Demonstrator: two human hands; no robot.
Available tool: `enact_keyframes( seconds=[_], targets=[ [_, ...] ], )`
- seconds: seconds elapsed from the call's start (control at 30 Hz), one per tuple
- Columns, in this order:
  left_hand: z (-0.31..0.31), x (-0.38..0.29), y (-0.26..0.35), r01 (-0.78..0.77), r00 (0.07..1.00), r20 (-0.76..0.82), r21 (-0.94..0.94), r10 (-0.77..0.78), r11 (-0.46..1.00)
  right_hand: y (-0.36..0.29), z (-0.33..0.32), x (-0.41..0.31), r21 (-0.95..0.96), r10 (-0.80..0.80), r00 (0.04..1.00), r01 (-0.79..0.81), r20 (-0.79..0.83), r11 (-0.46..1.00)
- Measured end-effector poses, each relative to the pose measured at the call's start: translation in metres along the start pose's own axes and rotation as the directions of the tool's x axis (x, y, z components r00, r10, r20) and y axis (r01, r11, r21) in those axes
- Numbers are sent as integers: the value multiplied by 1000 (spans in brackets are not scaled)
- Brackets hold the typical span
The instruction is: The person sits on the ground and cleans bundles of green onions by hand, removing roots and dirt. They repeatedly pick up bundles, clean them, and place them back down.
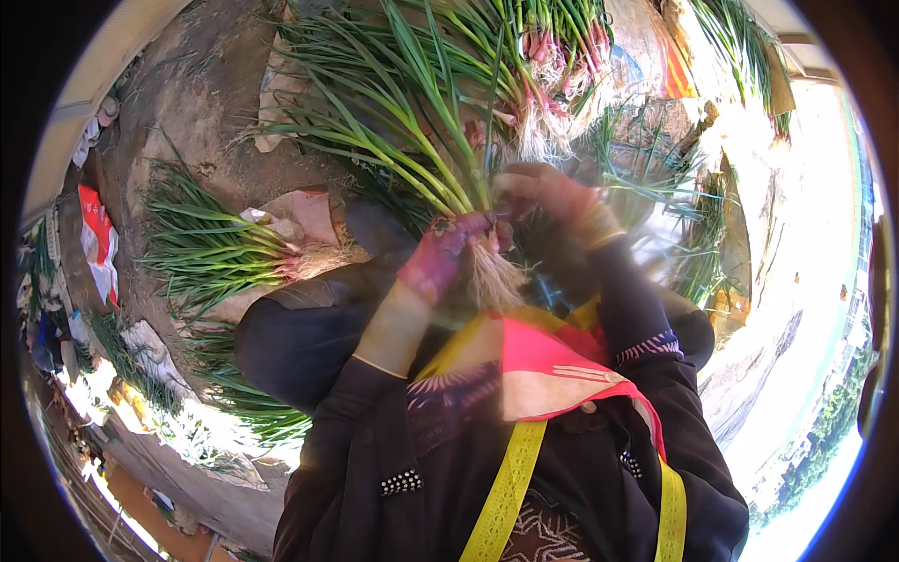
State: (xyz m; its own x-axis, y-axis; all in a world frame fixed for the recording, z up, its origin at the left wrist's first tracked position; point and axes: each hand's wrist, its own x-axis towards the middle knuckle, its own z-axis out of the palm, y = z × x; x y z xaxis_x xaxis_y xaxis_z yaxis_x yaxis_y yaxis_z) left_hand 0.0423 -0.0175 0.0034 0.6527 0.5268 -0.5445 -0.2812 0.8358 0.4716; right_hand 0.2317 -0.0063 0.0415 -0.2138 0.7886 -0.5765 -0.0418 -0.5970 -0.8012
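My left hand (pixel 449 246), in a pink patterned glove with a pale cuff, grips a small bunch of green garlic (pixel 449 175) just above its roots. Pale stringy roots (pixel 493 275) hang below the fist toward my lap, and the long flat leaves fan up and to the left. Close by on the right is my right hand (pixel 555 197), gloved too and blurred, with its fingers bent beside the stems. Whether those fingers pinch anything cannot be made out. Beyond both hands lies a larger heap of green garlic (pixel 555 77) with reddish stem bases and white roots.
On the ground to the left rests another bundle of green garlic (pixel 232 253), partly on a sack. A red and white bag (pixel 100 242) lies farther left. More greens (pixel 737 49) are at the upper right. My bent knee (pixel 288 351) borders the work spot.
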Motion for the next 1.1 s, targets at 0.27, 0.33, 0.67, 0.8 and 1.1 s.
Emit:
enact_keyframes(
  seconds=[0.27,0.33,0.67,0.8,1.1],
  targets=[
    [-14,5,-12,-290,944,169,26,282,957,25,12,57,-683,-448,865,187,-226,706],
    [-15,11,-14,-549,833,307,340,461,764,33,-4,59,-868,-480,841,26,-249,495],
    [4,4,-1,-69,972,-210,168,104,983,7,1,28,-485,-21,998,-11,-62,874],
    [14,-9,10,87,974,-221,133,-56,987,-10,24,56,-349,1,1000,-3,-4,937],
    [23,-18,15,39,991,-119,-195,-63,980,-8,36,48,-825,-413,910,214,-26,523]
  ],
)
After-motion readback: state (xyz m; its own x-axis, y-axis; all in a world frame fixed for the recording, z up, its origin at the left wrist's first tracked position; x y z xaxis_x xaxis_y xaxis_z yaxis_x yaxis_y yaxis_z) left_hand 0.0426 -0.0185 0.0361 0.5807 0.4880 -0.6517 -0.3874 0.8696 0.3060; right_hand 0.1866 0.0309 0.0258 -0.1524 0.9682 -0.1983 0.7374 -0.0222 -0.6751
